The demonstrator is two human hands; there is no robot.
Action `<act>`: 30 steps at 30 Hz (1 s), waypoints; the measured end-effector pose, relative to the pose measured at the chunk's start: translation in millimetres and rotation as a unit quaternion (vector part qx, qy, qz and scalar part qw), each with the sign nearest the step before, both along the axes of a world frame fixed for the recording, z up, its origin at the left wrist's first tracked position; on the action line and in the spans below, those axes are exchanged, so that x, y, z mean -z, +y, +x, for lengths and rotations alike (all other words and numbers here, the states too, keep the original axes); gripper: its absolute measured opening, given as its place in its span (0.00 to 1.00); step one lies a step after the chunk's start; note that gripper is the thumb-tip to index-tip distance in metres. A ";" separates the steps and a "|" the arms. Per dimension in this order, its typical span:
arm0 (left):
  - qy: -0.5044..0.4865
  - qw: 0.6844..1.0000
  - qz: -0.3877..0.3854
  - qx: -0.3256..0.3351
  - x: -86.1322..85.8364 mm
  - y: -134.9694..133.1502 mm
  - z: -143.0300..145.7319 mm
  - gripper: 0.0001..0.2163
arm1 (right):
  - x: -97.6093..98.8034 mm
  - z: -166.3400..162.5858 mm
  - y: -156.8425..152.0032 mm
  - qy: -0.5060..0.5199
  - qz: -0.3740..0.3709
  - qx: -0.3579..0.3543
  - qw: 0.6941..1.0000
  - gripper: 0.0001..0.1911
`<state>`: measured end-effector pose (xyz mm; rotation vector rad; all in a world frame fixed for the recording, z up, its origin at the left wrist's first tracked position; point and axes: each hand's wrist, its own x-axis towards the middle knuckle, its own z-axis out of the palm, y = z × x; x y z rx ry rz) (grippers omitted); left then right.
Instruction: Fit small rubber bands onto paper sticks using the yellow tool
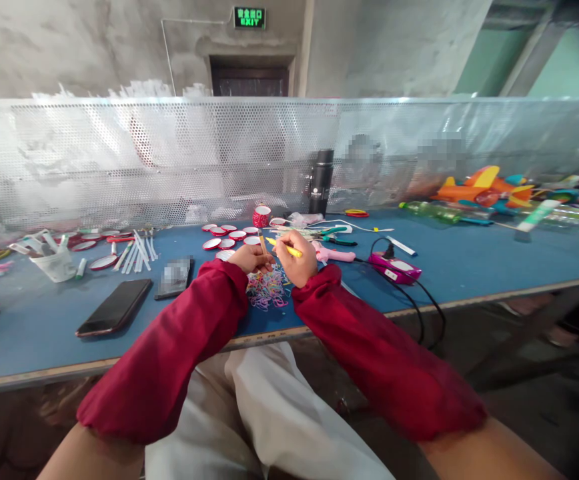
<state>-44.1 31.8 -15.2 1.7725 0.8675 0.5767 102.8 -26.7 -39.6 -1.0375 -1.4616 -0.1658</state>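
Over the front of the blue table (359, 288), my left hand (250, 259) is closed around a thin tan stick (262, 240) that stands nearly upright. Held like a pen in my right hand (297, 261) is a yellow marker (292, 251), its tip pointing left close to the stick. Whether the two touch is too small to tell. Just below both hands lies a heap of thin, many-coloured rubber bands (268, 292). Several round red-rimmed white discs (219, 231) are spread behind my left hand.
A pink glue gun (335, 255) and a magenta power strip (395, 269) with black cords lie to the right. Behind stands a black bottle (321, 183). At left are a phone (115, 308), white sticks (137, 253) and a white cup (54, 265). A perforated metal screen (179, 160) borders the back.
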 end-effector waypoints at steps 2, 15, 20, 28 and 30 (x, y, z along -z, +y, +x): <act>0.000 1.000 0.001 0.000 0.5 0.2 0.0 0.07 | -0.3 -0.3 -0.7 0.001 0.000 -0.006 1.000 0.07; -0.006 1.000 0.000 0.005 -0.1 -0.4 -0.1 0.08 | 0.1 0.2 -1.1 -0.003 0.001 -0.011 1.000 0.06; -0.009 1.000 0.005 0.008 1.1 -0.8 -0.2 0.09 | 0.6 -0.2 -0.5 -0.030 -0.007 -0.031 0.999 0.06; -0.006 1.000 0.002 0.007 2.9 2.6 0.0 0.09 | -0.1 0.4 -0.6 -0.003 0.001 -0.011 1.000 0.07; -0.007 1.000 0.003 0.011 3.4 2.7 0.0 0.09 | 0.2 0.2 -0.4 -0.012 -0.002 -0.021 1.000 0.06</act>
